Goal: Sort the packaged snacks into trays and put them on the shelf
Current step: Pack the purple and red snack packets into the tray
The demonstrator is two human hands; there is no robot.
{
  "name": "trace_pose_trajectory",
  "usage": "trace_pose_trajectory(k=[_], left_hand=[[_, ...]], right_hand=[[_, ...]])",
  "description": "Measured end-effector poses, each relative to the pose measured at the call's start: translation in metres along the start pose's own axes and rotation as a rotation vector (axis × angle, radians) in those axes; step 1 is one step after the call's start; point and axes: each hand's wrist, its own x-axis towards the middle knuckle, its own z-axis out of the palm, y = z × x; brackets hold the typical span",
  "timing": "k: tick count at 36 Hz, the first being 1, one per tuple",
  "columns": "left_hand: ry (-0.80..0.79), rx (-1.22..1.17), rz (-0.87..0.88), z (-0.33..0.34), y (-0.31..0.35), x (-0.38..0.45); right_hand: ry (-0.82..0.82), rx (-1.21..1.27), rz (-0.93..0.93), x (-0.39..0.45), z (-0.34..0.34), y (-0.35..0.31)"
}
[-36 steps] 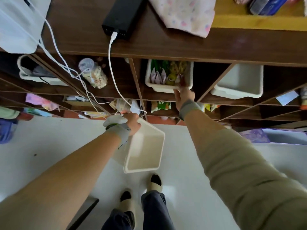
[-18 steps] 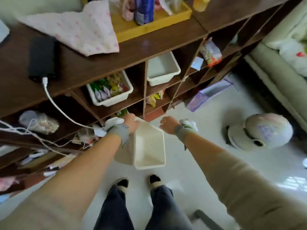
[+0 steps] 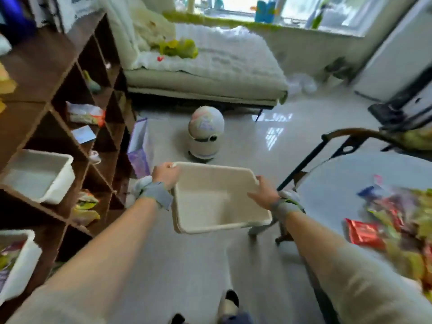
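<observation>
An empty cream tray hangs level above the floor between both hands. My left hand grips its far-left rim, and my right hand grips its right rim. A blurred heap of packaged snacks lies on the round table at the right. The brown shelf stands at the left. One of its cells holds an empty white tray. Lower down, a white tray with snacks shows at the left edge.
A white rounded robot-like device stands on the floor ahead, and a purple bag leans by the shelf. A sofa with white bedding lies beyond. A dark chair frame stands by the table. My feet show below.
I have turned right, away from the shelf toward the table. My right hand left the shelved tray of snacks and took hold of the empty tray's right rim; the tray now lies level.
</observation>
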Motion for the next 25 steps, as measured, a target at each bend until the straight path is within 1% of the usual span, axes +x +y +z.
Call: trace_pose_trajectory(k=[1, 2, 3, 4, 7, 8, 9, 10, 11, 12, 13, 15, 19, 21, 22, 25], left_hand=[[-0.009, -0.027, -0.007, -0.001, 0.004, -0.003], [-0.068, -0.027, 0.060, 0.019, 0.028, -0.008], [-0.110, -0.036, 0.088, 0.040, 0.049, -0.014], [-0.106, -0.064, 0.106, 0.043, 0.051, -0.012], [-0.226, -0.066, 0.201, 0.103, 0.106, -0.031], [-0.335, -0.023, 0.269, 0.147, 0.135, -0.043], [-0.340, 0.004, 0.284, 0.148, 0.139, -0.046], [-0.398, 0.021, 0.319, 0.175, 0.154, -0.051], [-0.403, 0.031, 0.318, 0.176, 0.155, -0.052], [-0.446, 0.061, 0.356, 0.203, 0.163, -0.056], [-0.449, 0.082, 0.354, 0.205, 0.162, -0.057], [-0.522, 0.160, 0.401, 0.248, 0.180, -0.077], [-0.625, 0.296, 0.560, 0.326, 0.221, -0.134], [-0.657, 0.367, 0.633, 0.362, 0.240, -0.156], [-0.650, 0.376, 0.657, 0.365, 0.244, -0.154], [-0.691, 0.421, 0.743, 0.416, 0.265, -0.186]], right_hand=[[0.020, 0.006, -0.001, -0.003, -0.003, 0.004], [0.087, 0.055, 0.050, -0.012, -0.021, 0.029], [0.150, 0.095, 0.088, -0.022, -0.038, 0.054], [0.157, 0.121, 0.106, -0.027, -0.042, 0.054], [0.334, 0.217, 0.277, -0.049, -0.080, 0.127], [0.405, 0.231, 0.382, -0.069, -0.099, 0.175], [0.430, 0.230, 0.394, -0.068, -0.100, 0.184], [0.483, 0.246, 0.450, -0.082, -0.109, 0.214], [0.489, 0.270, 0.463, -0.085, -0.112, 0.219], [0.514, 0.297, 0.505, -0.101, -0.120, 0.240], [0.523, 0.311, 0.507, -0.106, -0.123, 0.239], [0.598, 0.357, 0.580, -0.129, -0.135, 0.280], [0.762, 0.433, 0.714, -0.162, -0.159, 0.364], [0.821, 0.486, 0.772, -0.181, -0.168, 0.395], [0.834, 0.486, 0.765, -0.181, -0.169, 0.395], [0.882, 0.551, 0.828, -0.216, -0.175, 0.434]])
